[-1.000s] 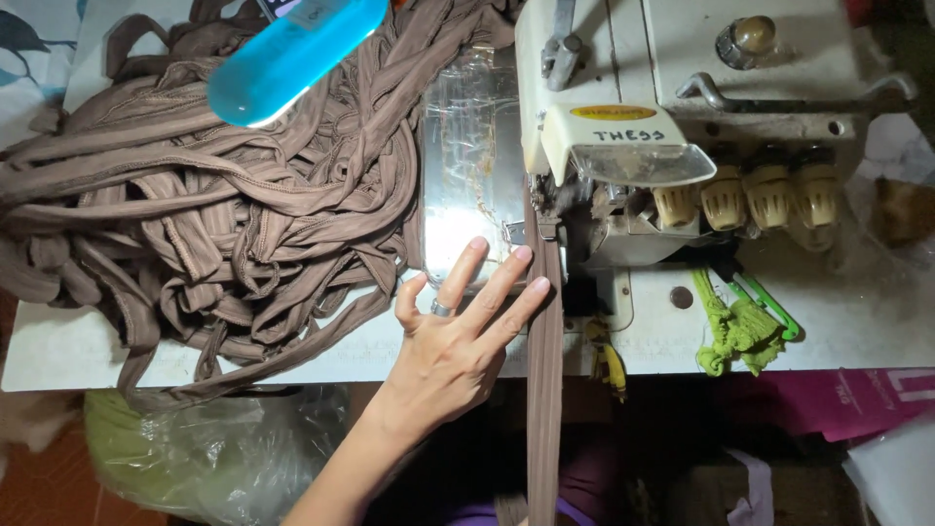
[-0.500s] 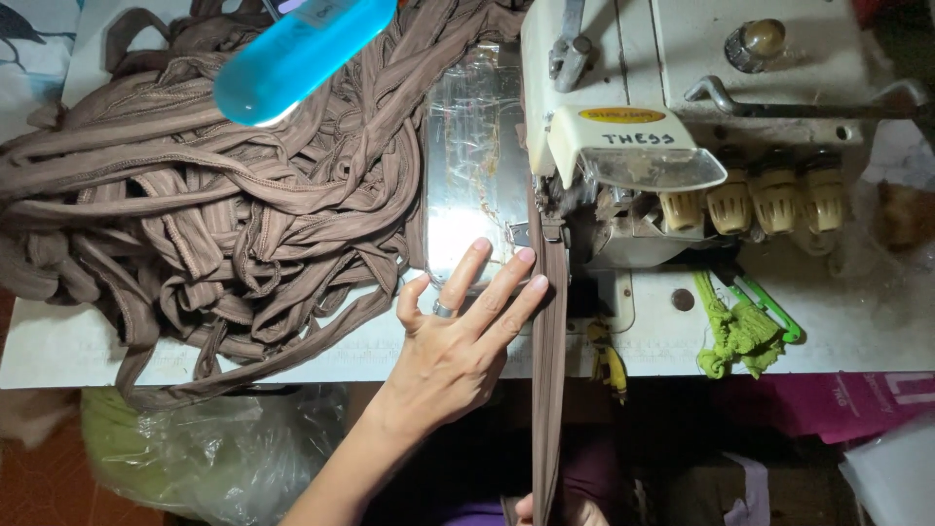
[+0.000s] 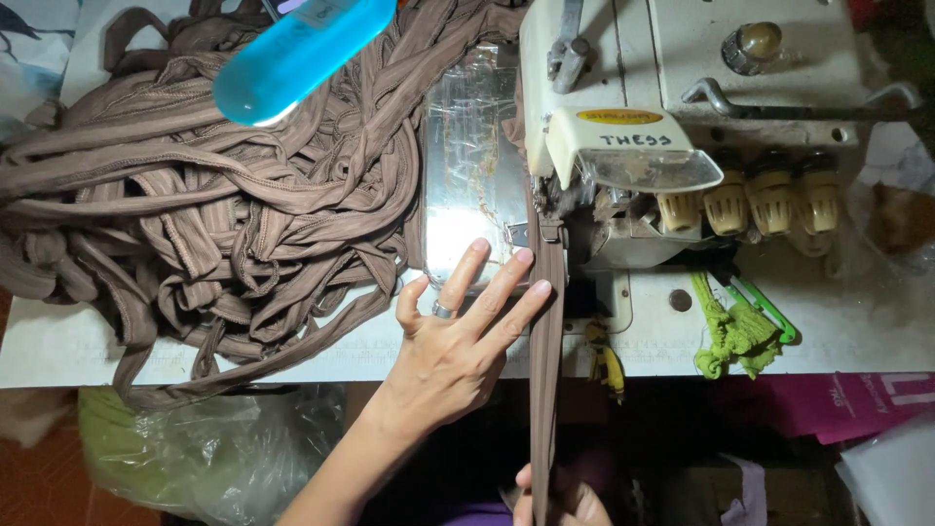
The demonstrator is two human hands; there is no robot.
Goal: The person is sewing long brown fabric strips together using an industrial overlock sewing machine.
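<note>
Left hand (image 3: 458,341): flat, fingers spread, grip wide open and holding nothing; fingertips rest on the sewing machine's (image 3: 682,127) metal plate (image 3: 467,166) and touch the brown fabric strip (image 3: 545,370). The strip runs from under the machine's presser foot straight down past the counter (image 3: 857,331) edge. Right hand (image 3: 560,502): below the machine, at the frame's bottom edge, grip pinched on the strip's lower end. A brown strap pile (image 3: 195,214) lies left of the machine.

The fabric strip (image 3: 545,360) and the heaped straps (image 3: 214,214) at the bench's left end are plain brown. The sewing machine (image 3: 682,88) is cream with a yellow label; green thread tuft (image 3: 730,336); blue tube (image 3: 302,54); white bench (image 3: 857,341).
</note>
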